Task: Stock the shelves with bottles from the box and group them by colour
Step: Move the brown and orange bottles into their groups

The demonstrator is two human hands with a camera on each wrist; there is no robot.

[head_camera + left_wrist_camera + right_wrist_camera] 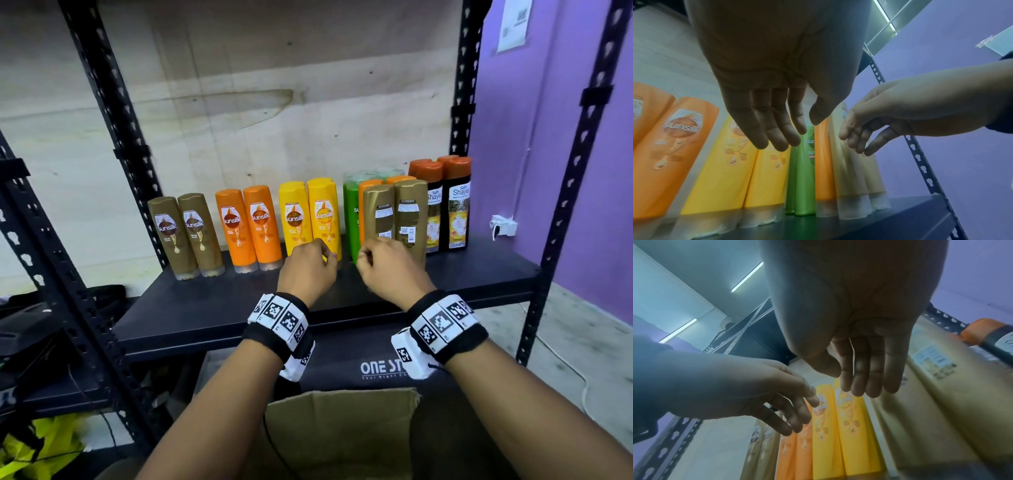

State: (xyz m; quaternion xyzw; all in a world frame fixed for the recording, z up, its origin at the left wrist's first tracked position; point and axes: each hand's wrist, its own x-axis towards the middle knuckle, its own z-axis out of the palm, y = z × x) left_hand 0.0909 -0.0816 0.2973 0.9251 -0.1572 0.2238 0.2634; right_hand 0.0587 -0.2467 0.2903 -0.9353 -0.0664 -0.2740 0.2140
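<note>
On the dark shelf [239, 308], bottles are standing grouped by colour, though two gold bottles [394, 216] are sitting label-backward before the green bottle [350, 212], apart from the gold pair [186, 233] at far left. Advisably, they are needing relocation there. Left hand [308, 267] and right hand [390, 267] are hovering, fingers relaxed, holding nothing. Box [342, 428] contents are staying hidden.

Head high; 2 upward wrist views, shared bottles [310, 214].

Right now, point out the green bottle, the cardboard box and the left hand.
green bottle [804, 178], left wrist view, mid body.
cardboard box [342, 421], head view, open flap.
left hand [306, 265], head view, back of hand.
</note>
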